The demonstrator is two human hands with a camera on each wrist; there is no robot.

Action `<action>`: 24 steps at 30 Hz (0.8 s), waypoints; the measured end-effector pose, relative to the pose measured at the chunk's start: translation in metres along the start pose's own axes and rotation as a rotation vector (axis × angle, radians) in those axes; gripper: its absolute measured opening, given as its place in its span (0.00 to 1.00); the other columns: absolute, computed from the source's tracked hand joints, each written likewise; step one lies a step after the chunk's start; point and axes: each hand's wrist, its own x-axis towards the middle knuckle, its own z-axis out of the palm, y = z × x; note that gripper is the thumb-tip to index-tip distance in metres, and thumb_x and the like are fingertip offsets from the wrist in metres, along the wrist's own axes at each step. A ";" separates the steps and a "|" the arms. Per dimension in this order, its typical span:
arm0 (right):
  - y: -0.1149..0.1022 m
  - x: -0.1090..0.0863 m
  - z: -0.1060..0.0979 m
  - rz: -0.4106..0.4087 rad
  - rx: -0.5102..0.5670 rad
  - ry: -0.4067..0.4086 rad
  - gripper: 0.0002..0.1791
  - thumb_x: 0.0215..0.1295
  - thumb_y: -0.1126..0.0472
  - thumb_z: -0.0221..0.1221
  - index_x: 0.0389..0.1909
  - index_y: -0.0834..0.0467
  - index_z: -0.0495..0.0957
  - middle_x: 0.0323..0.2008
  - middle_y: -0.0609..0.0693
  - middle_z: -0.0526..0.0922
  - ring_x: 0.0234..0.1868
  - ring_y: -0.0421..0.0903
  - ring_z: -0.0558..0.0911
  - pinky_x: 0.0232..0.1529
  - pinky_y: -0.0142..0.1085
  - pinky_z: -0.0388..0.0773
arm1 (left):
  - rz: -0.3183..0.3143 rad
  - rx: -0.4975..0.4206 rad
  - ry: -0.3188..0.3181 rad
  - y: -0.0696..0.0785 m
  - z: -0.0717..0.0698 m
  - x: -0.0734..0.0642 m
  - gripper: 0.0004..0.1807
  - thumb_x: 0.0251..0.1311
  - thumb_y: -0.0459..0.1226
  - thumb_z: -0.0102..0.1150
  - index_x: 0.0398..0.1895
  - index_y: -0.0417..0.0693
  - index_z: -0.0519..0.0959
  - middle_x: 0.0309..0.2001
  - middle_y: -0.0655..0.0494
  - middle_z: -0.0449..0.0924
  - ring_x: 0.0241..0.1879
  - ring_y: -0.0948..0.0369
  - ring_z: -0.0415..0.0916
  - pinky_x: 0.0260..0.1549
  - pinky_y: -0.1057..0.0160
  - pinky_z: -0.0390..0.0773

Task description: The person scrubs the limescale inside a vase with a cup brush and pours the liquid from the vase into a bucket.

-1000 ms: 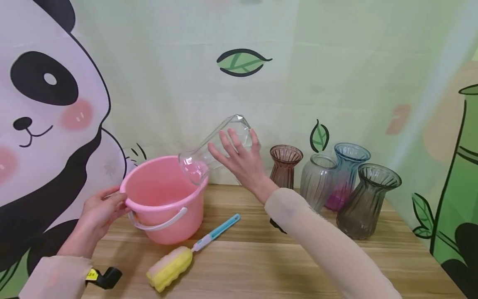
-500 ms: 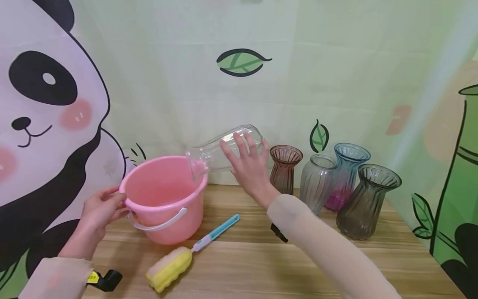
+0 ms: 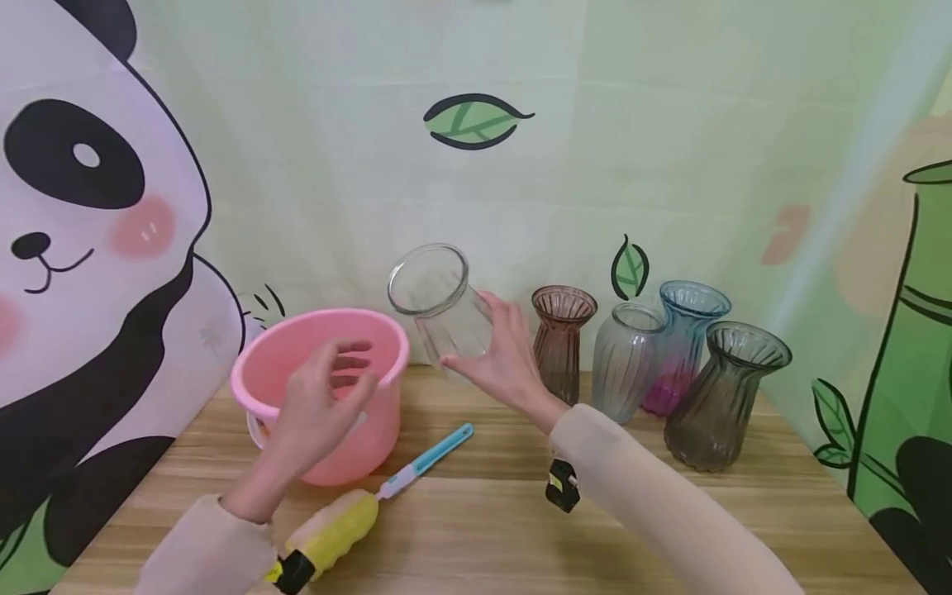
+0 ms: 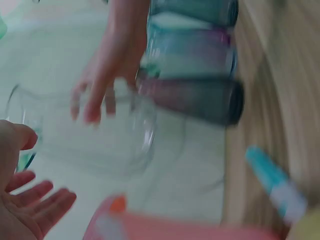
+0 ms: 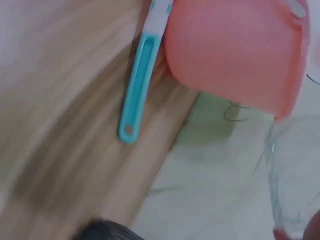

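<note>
My right hand [image 3: 513, 355] grips a clear glass vase [image 3: 449, 330] by its body, thumb on the near side. The vase leans left, its round mouth turned up toward the head camera, and is held above table height. My left hand [image 3: 312, 413] is raised before the pink bucket [image 3: 383, 430], fingers bent and spread, holding nothing. In the left wrist view the left fingers [image 4: 50, 200] are apart, close to the vase's neck. A bottle brush [image 3: 427, 459] with a yellow sponge head and blue handle lies on the table, its head partly hidden by the left wrist's camera.
On the right of the wooden table [image 3: 513, 529] stand a brown vase [image 3: 559, 355], a ribbed clear vase [image 3: 625, 372], a blue-pink vase [image 3: 687, 339] and a grey vase [image 3: 717, 413]. A panda-printed cloth [image 3: 335, 165] hangs close behind.
My left hand has let go of the bucket's rim and moved right across its front. The right hand has turned the vase from mouth-down over the bucket to mouth-up, beside it.
</note>
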 end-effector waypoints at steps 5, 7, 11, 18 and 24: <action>0.008 -0.018 0.002 0.126 0.219 -0.162 0.52 0.44 0.48 0.70 0.68 0.52 0.51 0.63 0.53 0.60 0.63 0.49 0.63 0.60 0.49 0.65 | -0.135 -0.125 -0.197 0.017 0.046 0.001 0.44 0.55 0.49 0.59 0.70 0.50 0.47 0.68 0.48 0.54 0.64 0.49 0.61 0.56 0.49 0.69; 0.014 -0.028 0.004 0.123 0.255 -0.196 0.52 0.45 0.50 0.70 0.68 0.51 0.50 0.64 0.52 0.59 0.64 0.50 0.62 0.60 0.50 0.64 | -0.169 -0.190 -0.207 0.017 0.063 0.004 0.50 0.52 0.52 0.61 0.71 0.54 0.41 0.71 0.50 0.47 0.68 0.50 0.53 0.60 0.49 0.63; 0.029 -0.047 0.007 0.080 0.244 -0.210 0.50 0.44 0.49 0.70 0.67 0.50 0.53 0.61 0.51 0.62 0.64 0.50 0.63 0.61 0.50 0.63 | -0.198 -0.214 -0.169 0.015 0.091 0.008 0.53 0.46 0.48 0.67 0.71 0.54 0.44 0.69 0.50 0.53 0.67 0.54 0.53 0.63 0.51 0.59; 0.059 -0.070 0.011 0.120 0.284 -0.189 0.49 0.44 0.52 0.70 0.67 0.49 0.54 0.62 0.51 0.62 0.64 0.49 0.63 0.62 0.49 0.62 | -0.161 -0.154 -0.135 0.014 0.126 0.008 0.49 0.37 0.43 0.73 0.64 0.44 0.59 0.59 0.43 0.70 0.59 0.48 0.67 0.56 0.48 0.66; 0.076 -0.077 0.007 0.180 0.285 -0.199 0.50 0.45 0.54 0.70 0.67 0.53 0.52 0.64 0.55 0.59 0.67 0.51 0.59 0.64 0.50 0.57 | -0.185 -0.122 -0.143 0.015 0.150 0.013 0.43 0.36 0.46 0.73 0.59 0.46 0.64 0.55 0.47 0.73 0.55 0.52 0.70 0.52 0.51 0.71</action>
